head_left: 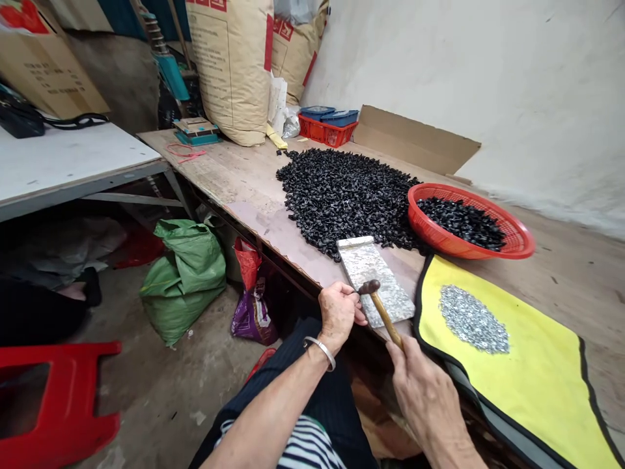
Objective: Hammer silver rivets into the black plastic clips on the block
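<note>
My left hand (336,318), with a bracelet at the wrist, pinches a small black piece (355,292) at the near left edge of a worn silver-grey metal plate (385,280). Most of that piece is hidden by the fingers and the hammer head. My right hand (424,387) is closed round the wooden handle of a hammer (385,317). The dark hammer head is at the pinched piece, over the plate's edge; I cannot tell whether they touch. Beyond the plate spreads a large heap of small black plastic-looking pieces (346,192).
A red basket (522,242) with more black pieces stands right of the heap. Small shiny metal bits (473,320) lie on a yellow cloth (532,404). Large sacks (232,71) stand at the back. Left are a green bag (188,270) and a red stool (78,391).
</note>
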